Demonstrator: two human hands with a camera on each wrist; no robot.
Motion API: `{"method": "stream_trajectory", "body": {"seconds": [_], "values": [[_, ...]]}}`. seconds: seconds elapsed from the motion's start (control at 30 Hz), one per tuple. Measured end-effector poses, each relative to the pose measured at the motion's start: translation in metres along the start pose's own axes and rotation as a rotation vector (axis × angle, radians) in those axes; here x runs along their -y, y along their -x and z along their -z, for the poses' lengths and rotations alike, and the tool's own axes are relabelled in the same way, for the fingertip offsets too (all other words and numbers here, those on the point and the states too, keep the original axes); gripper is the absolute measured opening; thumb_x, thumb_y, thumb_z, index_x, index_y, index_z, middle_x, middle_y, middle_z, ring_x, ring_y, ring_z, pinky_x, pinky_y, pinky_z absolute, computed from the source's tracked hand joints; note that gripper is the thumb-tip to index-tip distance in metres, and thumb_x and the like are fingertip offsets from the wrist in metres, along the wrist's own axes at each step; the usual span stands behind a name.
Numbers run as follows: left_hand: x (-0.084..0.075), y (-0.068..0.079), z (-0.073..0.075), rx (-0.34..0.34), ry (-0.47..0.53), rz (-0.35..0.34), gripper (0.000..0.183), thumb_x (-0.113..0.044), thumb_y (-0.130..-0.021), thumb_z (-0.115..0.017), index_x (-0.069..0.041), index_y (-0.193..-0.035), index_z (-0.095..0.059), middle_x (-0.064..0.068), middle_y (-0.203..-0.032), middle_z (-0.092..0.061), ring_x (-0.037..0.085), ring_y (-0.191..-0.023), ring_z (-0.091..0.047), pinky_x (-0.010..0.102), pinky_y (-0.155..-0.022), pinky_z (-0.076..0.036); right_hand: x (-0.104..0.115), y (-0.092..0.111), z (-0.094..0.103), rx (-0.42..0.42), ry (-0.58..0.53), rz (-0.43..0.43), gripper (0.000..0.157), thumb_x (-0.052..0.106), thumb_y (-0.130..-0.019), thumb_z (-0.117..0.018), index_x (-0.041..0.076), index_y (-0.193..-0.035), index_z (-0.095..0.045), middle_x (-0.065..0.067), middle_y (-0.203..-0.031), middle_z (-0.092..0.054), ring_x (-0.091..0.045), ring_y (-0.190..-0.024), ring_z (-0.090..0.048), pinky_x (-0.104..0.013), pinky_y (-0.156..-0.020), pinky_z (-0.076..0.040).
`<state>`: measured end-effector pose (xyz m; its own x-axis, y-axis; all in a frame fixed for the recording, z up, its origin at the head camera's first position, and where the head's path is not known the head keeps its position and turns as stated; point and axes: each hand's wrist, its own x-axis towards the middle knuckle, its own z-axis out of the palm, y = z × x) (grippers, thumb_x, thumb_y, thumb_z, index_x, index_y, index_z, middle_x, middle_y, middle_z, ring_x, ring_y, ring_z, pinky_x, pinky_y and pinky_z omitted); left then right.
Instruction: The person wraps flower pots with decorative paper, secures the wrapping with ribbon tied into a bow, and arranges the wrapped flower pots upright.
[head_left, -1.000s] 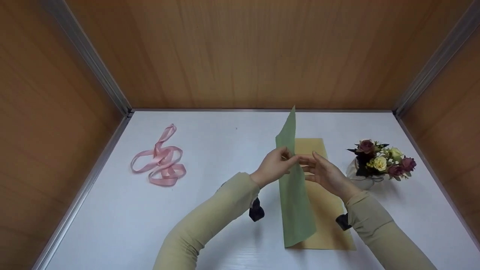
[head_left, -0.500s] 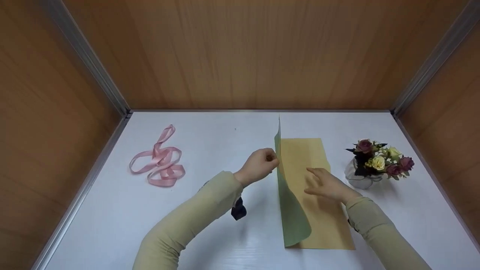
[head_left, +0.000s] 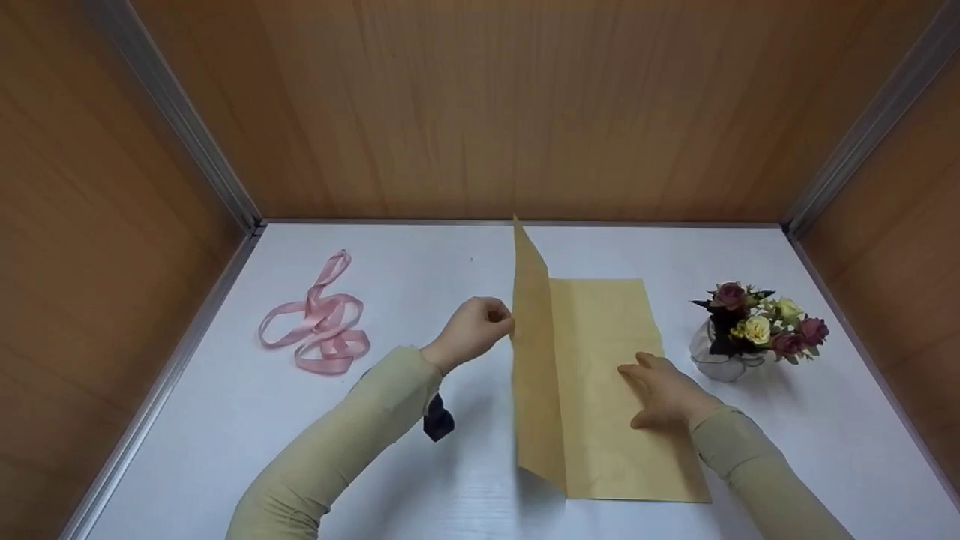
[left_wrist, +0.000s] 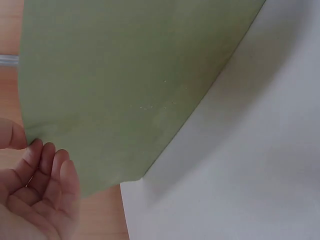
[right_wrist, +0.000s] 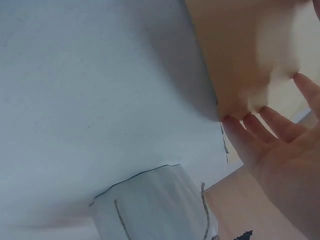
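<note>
A folded sheet of paper (head_left: 600,330), yellow-tan inside and green outside, lies right of the table's middle. Its left flap (head_left: 536,375) stands up from the crease. My left hand (head_left: 474,330) pinches the flap's free edge between thumb and fingers; the green outer face (left_wrist: 110,90) fills much of the left wrist view. On the flat right half, my right hand (head_left: 667,390) rests with spread fingers. The right wrist view shows its fingertips (right_wrist: 232,122) on the tan surface near the paper's edge.
Pink ribbon (head_left: 326,322) lies in loose loops on the left of the white table (head_left: 420,262). A white pot (head_left: 724,360) with artificial flowers (head_left: 772,322) stands just right of the paper. Wooden panels (head_left: 480,112) enclose the back and sides.
The left hand has moved left, drawing the flap open so its tan inside faces up and right. The right hand has left the flap's edge and come down onto the right half.
</note>
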<state>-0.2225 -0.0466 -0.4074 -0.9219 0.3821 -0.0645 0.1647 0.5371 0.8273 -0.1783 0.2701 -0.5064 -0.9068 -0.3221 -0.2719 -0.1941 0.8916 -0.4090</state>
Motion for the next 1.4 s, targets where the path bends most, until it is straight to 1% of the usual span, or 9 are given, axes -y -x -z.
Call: {"method": "stream_trajectory", "body": {"seconds": [0.17,0.27,0.43,0.57,0.7,0.77,0.97,1.17,1.4], "values": [[0.018,0.007,0.014,-0.017,-0.011,0.046,0.017,-0.010,-0.090,-0.057,-0.001,-0.082,-0.068,-0.002,-0.066,-0.051,0.011,-0.059,-0.041,0.023,-0.053,-0.034,-0.002,0.000,-0.002,-0.022,0.036,0.030,0.085,0.021,-0.063,-0.086,0.001,-0.135,-0.047,-0.035,-0.143,-0.030,-0.053,-0.130,-0.029,-0.060,-0.099,-0.036],[0.028,0.009,0.018,-0.037,-0.045,0.074,0.017,-0.011,-0.090,-0.059,0.000,-0.080,-0.069,-0.003,-0.064,-0.050,0.010,-0.058,-0.041,0.022,-0.052,-0.034,-0.002,-0.001,-0.002,-0.027,0.045,0.030,0.085,0.022,-0.063,-0.087,0.001,-0.135,-0.047,-0.035,-0.143,-0.030,-0.053,-0.130,-0.029,-0.060,-0.100,-0.035],[0.043,0.013,0.023,-0.066,-0.082,0.122,0.017,-0.010,-0.088,-0.060,0.001,-0.077,-0.068,-0.003,-0.061,-0.048,0.011,-0.056,-0.042,0.022,-0.051,-0.034,-0.003,-0.002,-0.004,-0.025,0.048,0.021,0.086,0.021,-0.063,-0.087,0.000,-0.136,-0.047,-0.035,-0.143,-0.030,-0.053,-0.130,-0.029,-0.060,-0.100,-0.035],[0.058,0.015,0.025,-0.082,-0.073,0.163,0.018,-0.008,-0.085,-0.060,0.000,-0.069,-0.064,-0.003,-0.058,-0.046,0.010,-0.054,-0.040,0.021,-0.050,-0.033,-0.003,-0.003,-0.005,-0.028,0.038,0.021,0.086,0.021,-0.062,-0.087,0.000,-0.135,-0.047,-0.036,-0.143,-0.030,-0.054,-0.130,-0.029,-0.061,-0.100,-0.034],[0.075,0.017,0.024,-0.081,-0.060,0.224,0.026,-0.006,-0.084,-0.059,-0.008,-0.058,-0.053,-0.004,-0.053,-0.042,0.009,-0.049,-0.036,0.022,-0.048,-0.030,-0.003,-0.004,-0.006,-0.029,0.034,0.022,0.087,0.021,-0.061,-0.087,0.000,-0.135,-0.047,-0.035,-0.143,-0.030,-0.053,-0.130,-0.029,-0.061,-0.101,-0.033],[0.082,0.019,0.023,-0.085,-0.057,0.259,0.029,-0.006,-0.083,-0.059,-0.010,-0.056,-0.049,-0.004,-0.051,-0.040,0.009,-0.048,-0.035,0.022,-0.047,-0.030,-0.003,-0.004,-0.006,-0.030,0.036,0.017,0.087,0.020,-0.061,-0.088,0.000,-0.135,-0.047,-0.035,-0.144,-0.030,-0.053,-0.130,-0.029,-0.061,-0.102,-0.033],[0.100,0.023,0.018,-0.100,-0.046,0.347,0.020,-0.004,-0.081,-0.057,-0.008,-0.062,-0.054,-0.002,-0.058,-0.046,0.011,-0.053,-0.041,0.022,-0.048,-0.034,-0.002,-0.003,-0.005,-0.029,0.018,0.014,0.086,0.020,-0.061,-0.088,0.001,-0.135,-0.047,-0.034,-0.144,-0.029,-0.052,-0.131,-0.028,-0.060,-0.102,-0.032],[0.113,0.026,0.012,-0.070,-0.074,0.372,0.029,-0.004,-0.082,-0.054,-0.012,-0.057,-0.043,-0.004,-0.053,-0.037,0.010,-0.049,-0.034,0.023,-0.046,-0.028,-0.001,0.000,-0.004,-0.030,0.013,0.028,0.085,0.019,-0.063,-0.086,0.000,-0.136,-0.047,-0.035,-0.144,-0.028,-0.052,-0.132,-0.027,-0.060,-0.100,-0.035],[0.123,0.023,0.003,-0.082,-0.135,0.406,0.022,-0.006,-0.084,-0.056,-0.010,-0.063,-0.049,-0.003,-0.058,-0.043,0.012,-0.052,-0.040,0.023,-0.047,-0.033,-0.003,0.000,-0.005,-0.030,0.012,0.020,0.085,0.019,-0.063,-0.086,0.000,-0.136,-0.047,-0.034,-0.145,-0.028,-0.051,-0.133,-0.027,-0.059,-0.101,-0.035]]}}
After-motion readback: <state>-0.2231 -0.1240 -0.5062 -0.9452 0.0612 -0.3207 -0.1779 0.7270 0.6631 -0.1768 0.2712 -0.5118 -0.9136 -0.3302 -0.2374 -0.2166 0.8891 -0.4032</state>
